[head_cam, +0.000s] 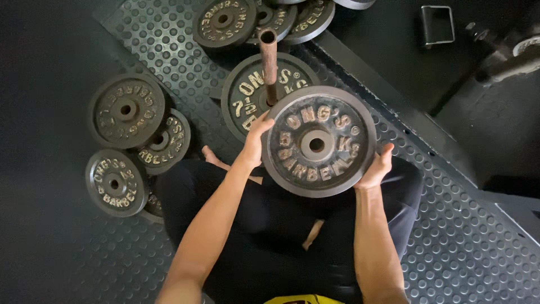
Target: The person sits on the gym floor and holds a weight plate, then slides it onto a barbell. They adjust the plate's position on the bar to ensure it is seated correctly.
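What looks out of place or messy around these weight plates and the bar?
The loose plates left of the upright rusty bar overlap unevenly, leaning on each other. The held plate in both hands is not centred on the bar.

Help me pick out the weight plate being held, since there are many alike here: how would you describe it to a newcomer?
Start at the rusty upright bar rising from the studded rubber floor mat. Just in front of it, a round dark iron weight plate is held flat between the left hand and the right hand. Unlike the other plates, which lie on the floor, it is lifted above the person's lap.
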